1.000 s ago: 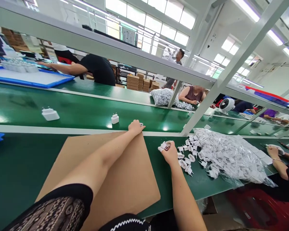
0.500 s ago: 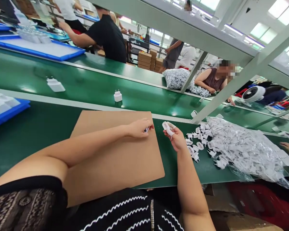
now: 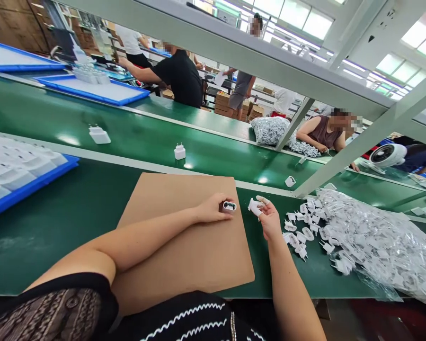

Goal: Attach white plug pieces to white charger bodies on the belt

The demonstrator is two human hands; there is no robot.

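Over the brown cardboard sheet (image 3: 184, 251), my left hand (image 3: 212, 208) is closed around a white charger housing (image 3: 229, 206). The housing's open end faces me, with dark parts inside. Just right of the cardboard, my right hand (image 3: 270, 221) pinches a small white plug cover (image 3: 253, 207) between thumb and fingers. White coverings sit on some of its fingertips. The two pieces are apart, at about the same height. To the right of that hand lies a loose group of white plug covers (image 3: 300, 232) with pins.
A large clear bag (image 3: 383, 237) of plug covers spreads over the right side. At left stands a blue tray (image 3: 69, 166) of white housings. White chargers (image 3: 180, 151) lie on the green belt (image 3: 138, 137). A slanted metal post (image 3: 344, 147) rises ahead; people sit beyond.
My left hand has turned the housing so its open end shows. The plug cover in my right hand has tilted. The whole view has shifted, revealing more of the left tray.
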